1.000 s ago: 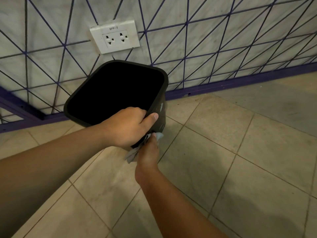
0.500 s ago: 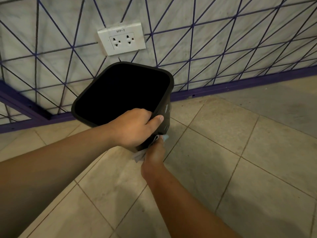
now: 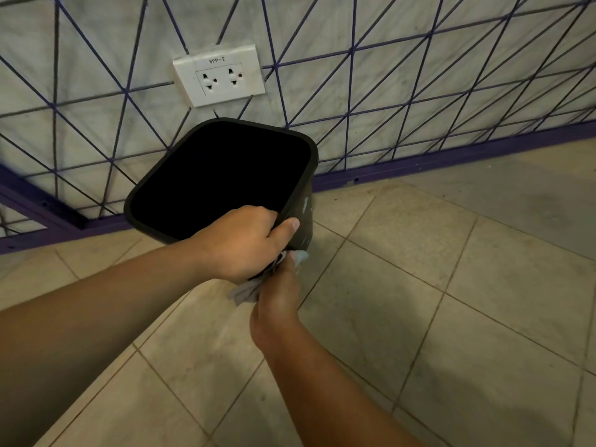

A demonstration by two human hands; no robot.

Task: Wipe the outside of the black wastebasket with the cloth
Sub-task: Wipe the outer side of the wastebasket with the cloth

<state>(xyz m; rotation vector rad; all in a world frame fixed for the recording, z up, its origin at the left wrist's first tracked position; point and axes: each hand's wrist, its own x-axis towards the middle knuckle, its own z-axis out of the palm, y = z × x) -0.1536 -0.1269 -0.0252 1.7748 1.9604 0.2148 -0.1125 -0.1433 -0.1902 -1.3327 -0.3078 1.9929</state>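
The black wastebasket [image 3: 304, 204] is held up off the floor and tilted, its dark opening facing me. My left hand [image 3: 245, 241] grips its near rim, fingers curled inside and thumb along the outer wall. Just below, my right hand [image 3: 279, 295] holds a crumpled pale grey cloth [image 3: 245, 291] against the basket's near outer side. Most of the cloth and the basket's lower part are hidden behind my hands.
A white double wall socket [image 3: 219, 77] sits on the marble wall with purple line pattern [image 3: 419, 75] behind the basket. A purple skirting strip [image 3: 451, 156] runs along the wall's base. Beige floor tiles [image 3: 435, 285] spread to the right and below.
The basket and both hands have shifted slightly right and down in view as the camera moved. The right hand with the cloth stays against the same outer side.
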